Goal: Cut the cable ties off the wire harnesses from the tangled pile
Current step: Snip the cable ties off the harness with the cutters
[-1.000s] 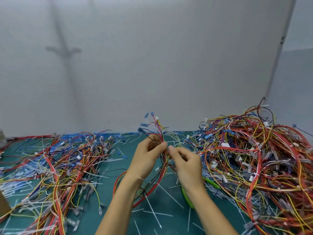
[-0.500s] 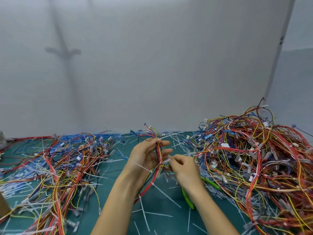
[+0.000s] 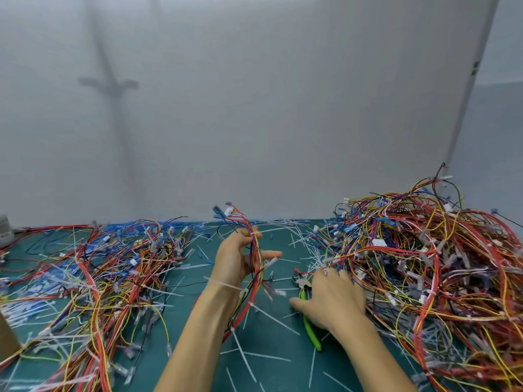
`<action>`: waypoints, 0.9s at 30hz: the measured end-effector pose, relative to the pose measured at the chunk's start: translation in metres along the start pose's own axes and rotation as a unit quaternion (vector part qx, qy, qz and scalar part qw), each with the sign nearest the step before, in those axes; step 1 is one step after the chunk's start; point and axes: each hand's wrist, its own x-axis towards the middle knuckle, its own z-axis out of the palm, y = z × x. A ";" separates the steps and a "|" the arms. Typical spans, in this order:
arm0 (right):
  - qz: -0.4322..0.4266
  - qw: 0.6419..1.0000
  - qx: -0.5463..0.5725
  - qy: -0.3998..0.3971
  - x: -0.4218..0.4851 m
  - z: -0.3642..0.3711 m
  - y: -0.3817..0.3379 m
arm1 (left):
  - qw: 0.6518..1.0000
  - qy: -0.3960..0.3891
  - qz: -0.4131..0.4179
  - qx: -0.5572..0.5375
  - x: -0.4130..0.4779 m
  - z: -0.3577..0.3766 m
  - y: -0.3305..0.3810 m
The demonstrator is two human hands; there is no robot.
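My left hand [image 3: 236, 257] holds up a wire harness [image 3: 256, 267] of red, yellow, blue and black wires above the green mat, its connectors fanned at the top. White cable ties [image 3: 226, 284] still ring the harness below my palm. My right hand [image 3: 331, 299] lies palm down over the green-handled cutters [image 3: 310, 331] on the mat, fingers spread across their head, right beside the big tangled pile [image 3: 430, 267] of harnesses. Whether the fingers grip the cutters is hidden.
A second, flatter spread of wires [image 3: 93, 278] covers the mat's left side. Loose cut ties [image 3: 263, 356] litter the green mat [image 3: 277, 372] between the piles. A grey wall stands close behind. A brown box corner [image 3: 7, 339] pokes in at the left edge.
My right hand left the harness and dropped down-right onto the cutters on the mat. My left hand kept the harness and tilted it more upright.
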 end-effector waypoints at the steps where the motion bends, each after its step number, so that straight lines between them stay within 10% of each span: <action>1: 0.002 1.000 -0.001 -0.007 0.000 0.000 -0.001 | 1.000 -0.001 0.008 0.018 0.001 -0.001 -0.001; 9: -0.044 0.990 0.032 -0.127 -0.007 -0.016 -0.001 | 0.994 0.035 0.083 0.064 -0.003 -0.007 0.001; 17: -0.090 0.993 -0.010 -0.073 -0.015 -0.009 -0.025 | 0.984 0.068 0.138 0.092 -0.003 -0.009 0.001; 22: -0.091 0.980 0.177 -0.024 -0.010 -0.009 -0.027 | 0.979 0.090 0.168 0.072 -0.003 -0.014 0.005; 27: -0.096 0.887 0.439 0.108 -0.003 -0.016 -0.021 | 0.979 0.085 0.159 0.092 -0.002 -0.018 0.002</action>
